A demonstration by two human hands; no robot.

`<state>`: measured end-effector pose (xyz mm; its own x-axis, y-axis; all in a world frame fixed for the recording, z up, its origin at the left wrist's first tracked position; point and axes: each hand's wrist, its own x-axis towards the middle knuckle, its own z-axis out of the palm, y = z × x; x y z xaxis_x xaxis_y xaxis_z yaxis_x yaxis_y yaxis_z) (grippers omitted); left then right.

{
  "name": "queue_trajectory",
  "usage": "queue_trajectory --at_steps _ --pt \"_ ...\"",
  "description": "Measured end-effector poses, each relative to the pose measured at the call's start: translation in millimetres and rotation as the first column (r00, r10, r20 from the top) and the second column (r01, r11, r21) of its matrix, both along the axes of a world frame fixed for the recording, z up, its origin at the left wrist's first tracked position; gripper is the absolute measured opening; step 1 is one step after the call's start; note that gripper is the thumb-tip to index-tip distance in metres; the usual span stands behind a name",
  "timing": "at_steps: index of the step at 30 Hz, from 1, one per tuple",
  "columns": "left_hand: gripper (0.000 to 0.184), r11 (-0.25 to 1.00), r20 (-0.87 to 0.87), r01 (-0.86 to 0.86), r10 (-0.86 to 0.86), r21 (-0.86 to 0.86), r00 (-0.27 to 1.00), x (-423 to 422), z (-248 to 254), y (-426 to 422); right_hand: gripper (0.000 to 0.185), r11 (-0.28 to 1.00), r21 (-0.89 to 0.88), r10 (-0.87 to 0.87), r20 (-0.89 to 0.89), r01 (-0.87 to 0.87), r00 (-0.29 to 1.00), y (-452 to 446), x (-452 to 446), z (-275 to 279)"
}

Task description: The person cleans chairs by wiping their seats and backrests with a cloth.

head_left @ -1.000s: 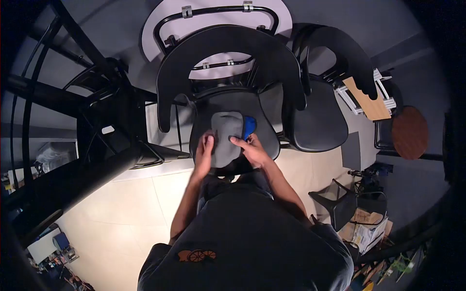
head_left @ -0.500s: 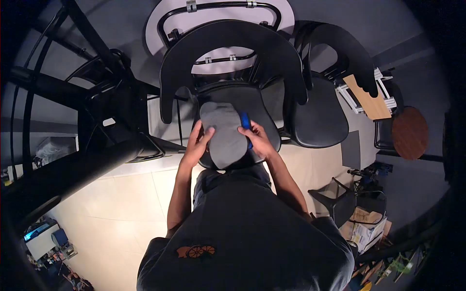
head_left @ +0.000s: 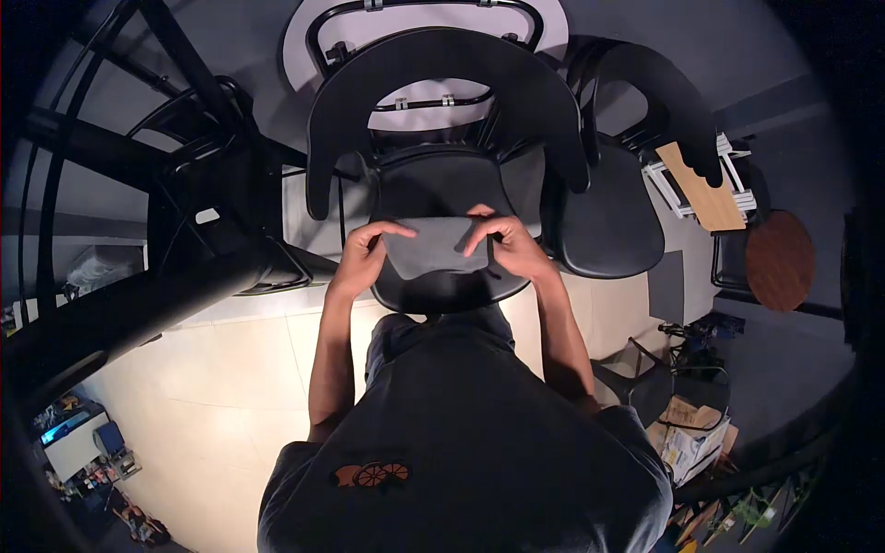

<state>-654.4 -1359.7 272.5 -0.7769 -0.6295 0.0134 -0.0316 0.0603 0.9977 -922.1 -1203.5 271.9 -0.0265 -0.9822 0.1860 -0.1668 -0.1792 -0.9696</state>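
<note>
A soft grey cloth piece (head_left: pixel 431 247) hangs between my two hands, just above the black chair seat (head_left: pixel 442 189). My left hand (head_left: pixel 360 258) is closed on its upper left corner, with a finger or thumb lying along the top edge. At the opposite end, my right hand (head_left: pixel 516 249) pinches the cloth's upper right side, fingers bent over it. The cloth's exact kind cannot be made out. No blue item shows at my right hand now.
A second black chair (head_left: pixel 604 230) stands at the right, with a folded wood-and-white stool (head_left: pixel 702 189) beyond it. A round brown stool seat (head_left: pixel 780 261) is farther right. Black metal frames (head_left: pixel 212 212) rise at the left. A white tabletop (head_left: pixel 300 46) leans behind the chair.
The grey cloth was long and upright; now it is shorter and wider, apparently folded over. My hands have shifted up to its top corners. The blue item by my right hand has gone from view.
</note>
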Motion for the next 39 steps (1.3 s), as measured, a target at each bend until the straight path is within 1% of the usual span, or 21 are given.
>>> queue_trajectory --at_steps 2,6,7,11,12,16,17,18,20,22,25,27,29,31,32,33,34,36,37,38,39 --pt "0.044 0.998 0.026 -0.01 0.008 0.063 1.0 -1.9 20.5 3.1 0.032 0.999 0.018 -0.031 -0.02 0.031 0.999 1.2 4.0 18.1" --pt "0.05 0.993 -0.052 -0.026 0.032 0.116 0.998 -6.9 55.5 7.1 0.036 0.914 0.286 -0.355 0.221 0.288 0.909 -0.5 24.3 59.2" --pt "0.05 0.993 -0.051 -0.031 0.037 0.116 0.998 -6.2 55.5 5.7 0.036 0.916 0.286 -0.35 0.221 0.283 0.91 -1.4 22.8 58.4" --pt "0.05 0.971 -0.156 0.045 -0.083 -0.233 0.984 -4.4 54.1 -9.8 0.041 0.989 -0.067 -0.124 0.084 0.13 0.989 -2.1 5.2 47.0" --pt "0.05 0.971 -0.156 0.048 -0.086 -0.233 0.984 -3.5 53.3 -10.5 0.041 0.989 -0.066 -0.127 0.084 0.133 0.988 -0.9 2.7 45.3" --pt "0.051 0.99 -0.043 0.024 -0.03 -0.137 0.999 -2.4 46.1 -14.1 0.037 0.981 0.146 -0.139 0.059 0.129 0.989 -0.8 -6.8 40.3" --pt "0.051 0.99 -0.045 0.022 -0.029 -0.14 0.999 -3.3 43.2 -15.1 0.037 0.981 0.144 -0.137 0.058 0.128 0.989 -0.8 -8.6 36.2" --pt "0.049 0.999 -0.068 0.028 -0.031 -0.044 0.997 -4.2 38.8 -15.8 0.034 0.98 0.158 -0.154 0.2 0.123 0.968 0.1 -9.7 29.3" --pt "0.047 0.988 -0.115 0.047 -0.03 0.147 0.993 -8.0 32.9 -17.0 0.028 0.977 0.184 -0.184 0.469 0.108 0.864 0.6 -9.2 20.4" --pt "0.045 0.968 -0.138 0.06 -0.027 0.242 0.99 -10.5 31.2 -16.4 0.026 0.975 0.197 -0.198 0.59 0.098 0.783 2.4 -4.9 17.8" --pt "0.041 0.983 -0.028 0.038 -0.034 0.178 0.999 -14.8 46.4 -5.9 0.025 0.969 0.238 -0.246 0.921 0.064 0.301 -3.6 30.4 49.2" --pt "0.04 0.987 0.01 0.029 -0.031 0.157 0.999 -21.1 46.2 -1.6 0.027 0.968 0.249 -0.252 0.962 0.044 0.107 0.9 39.3 48.1" --pt "0.038 0.991 -0.059 -0.038 0.046 0.131 0.997 -32.1 32.0 -3.7 0.033 0.893 0.449 -0.425 0.816 0.033 0.392 5.6 39.6 19.1" --pt "0.038 0.987 -0.122 -0.12 0.133 0.109 0.984 -36.2 8.4 -7.3 0.039 0.781 0.621 -0.513 0.571 0.072 0.641 3.6 42.4 -5.5" --pt "0.042 0.964 -0.136 -0.206 0.23 0.169 0.964 -34.5 -13.7 -8.9 0.039 0.783 0.619 -0.502 0.576 0.056 0.646 -0.7 46.2 -10.4" --pt "0.047 0.93 -0.148 -0.288 0.325 0.227 0.934 -32.4 -43.1 -11.6 0.038 0.775 0.614 -0.536 0.512 0.151 0.671 -7.9 50.4 -14.7" --pt "0.047 0.928 -0.149 -0.303 0.339 0.218 0.929 -28.4 -75.8 -10.7 0.039 0.765 0.596 -0.57 0.447 0.247 0.69 -17.5 54.3 -17.9" --pt "0.056 0.878 0.033 -0.434 0.449 -0.204 0.893 -20.1 -139.6 0.0 0.039 0.731 0.528 -0.64 0.311 0.432 0.703 -40.4 60.4 -21.1" --pt "0.06 0.87 0.256 -0.26 0.388 -0.419 0.885 -17.4 -161.3 8.2 0.038 0.811 0.334 -0.563 0.219 0.481 0.797 -56.1 71.4 -13.3" --pt "0.067 0.826 0.477 -0.028 0.353 -0.563 0.805 -16.8 -174.0 14.8 0.038 0.865 0.129 -0.498 0.104 0.485 0.861 -73.1 86.4 -0.6" --pt "0.067 0.828 0.483 -0.032 0.358 -0.56 0.799 -20.2 -173.0 19.0 0.038 0.869 0.135 -0.491 0.106 0.477 0.865 -90.9 95.4 9.2"
